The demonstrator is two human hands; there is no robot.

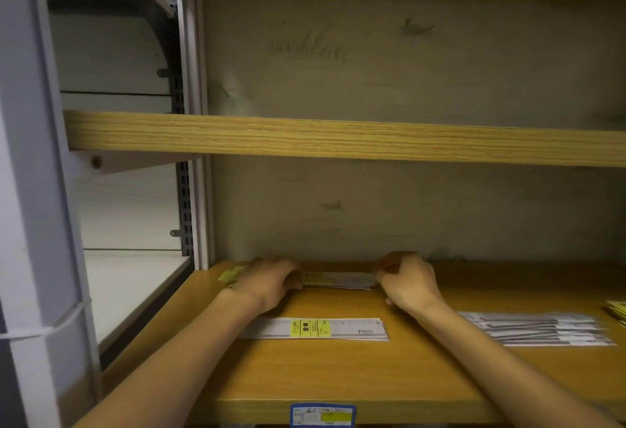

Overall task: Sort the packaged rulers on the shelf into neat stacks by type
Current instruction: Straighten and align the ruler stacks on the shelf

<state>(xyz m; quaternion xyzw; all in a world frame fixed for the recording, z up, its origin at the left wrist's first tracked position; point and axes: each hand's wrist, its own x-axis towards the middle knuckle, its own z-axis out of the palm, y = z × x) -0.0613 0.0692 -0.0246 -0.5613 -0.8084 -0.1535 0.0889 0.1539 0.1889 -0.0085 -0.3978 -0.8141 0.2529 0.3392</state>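
Observation:
A stack of packaged rulers [338, 280] lies along the back of the wooden shelf [338, 373]. My left hand [269, 282] grips its left end, with a yellow tag poking out past the fingers. Curled fingers of my right hand [406, 280] hold the stack's right end. Nearer the front lies a second stack of packaged rulers [315, 328] with a yellow label, touched by neither hand. A fanned pile of rulers [538, 329] sits at the right.
A wooden shelf board [338, 139] runs overhead, close above the work area. A grey metal upright [27, 190] stands at the left. More yellow-labelled packs [618, 309] peek in at the right edge. A blue price label [321, 414] hangs on the shelf's front edge.

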